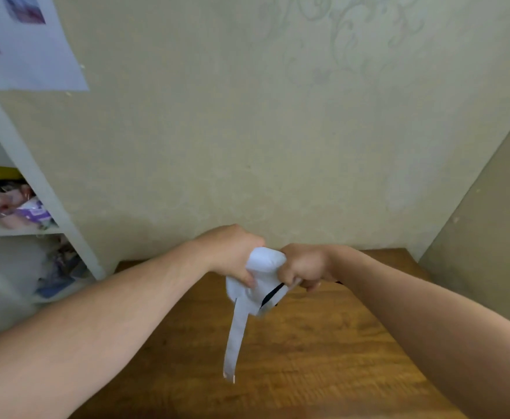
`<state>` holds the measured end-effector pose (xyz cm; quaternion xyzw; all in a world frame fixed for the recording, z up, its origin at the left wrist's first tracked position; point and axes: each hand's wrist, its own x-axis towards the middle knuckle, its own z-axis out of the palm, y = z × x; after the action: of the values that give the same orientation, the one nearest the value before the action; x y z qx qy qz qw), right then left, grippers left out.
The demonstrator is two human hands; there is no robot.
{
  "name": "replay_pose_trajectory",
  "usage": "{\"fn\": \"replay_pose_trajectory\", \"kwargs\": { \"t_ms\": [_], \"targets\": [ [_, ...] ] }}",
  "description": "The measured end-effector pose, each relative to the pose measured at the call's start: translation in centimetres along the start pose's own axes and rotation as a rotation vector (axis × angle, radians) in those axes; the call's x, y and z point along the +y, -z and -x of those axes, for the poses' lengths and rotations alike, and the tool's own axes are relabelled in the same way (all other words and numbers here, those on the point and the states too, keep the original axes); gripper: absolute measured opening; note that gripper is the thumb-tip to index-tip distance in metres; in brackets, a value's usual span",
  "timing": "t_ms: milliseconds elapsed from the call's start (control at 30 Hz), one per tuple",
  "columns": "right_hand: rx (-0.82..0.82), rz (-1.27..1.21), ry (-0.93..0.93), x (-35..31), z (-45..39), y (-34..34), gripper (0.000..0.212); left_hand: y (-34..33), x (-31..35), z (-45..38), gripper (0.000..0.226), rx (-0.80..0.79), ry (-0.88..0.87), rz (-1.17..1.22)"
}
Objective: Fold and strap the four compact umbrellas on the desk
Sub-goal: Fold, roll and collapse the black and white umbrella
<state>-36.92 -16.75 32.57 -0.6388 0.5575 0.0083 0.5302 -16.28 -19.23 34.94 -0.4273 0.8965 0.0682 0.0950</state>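
Above the desk (308,343), near its far edge: left hand (232,255) curled round the white umbrella (262,267), gripping its bunched canopy. Strap (235,337) hangs loose below the bundle toward the desk (unfastened). Right hand (305,267) clenches the bundle's right end; long axis seemingly hand to hand.

one white umbrella (259,278), one dangling strap (235,337), two hands, one wooden desk (308,358), one shelf unit (21,164)
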Motion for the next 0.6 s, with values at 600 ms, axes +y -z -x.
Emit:
{"fn": "replay_pose_trajectory", "kwargs": {
  "t_ms": [600],
  "targets": [
    [0.615, 0.901, 0.267, 1.3, 2.2, 2.3, 0.054, 1.6, 5.7, -2.8, 0.048, 0.049, 0.171, 0.19]
  ]
}}
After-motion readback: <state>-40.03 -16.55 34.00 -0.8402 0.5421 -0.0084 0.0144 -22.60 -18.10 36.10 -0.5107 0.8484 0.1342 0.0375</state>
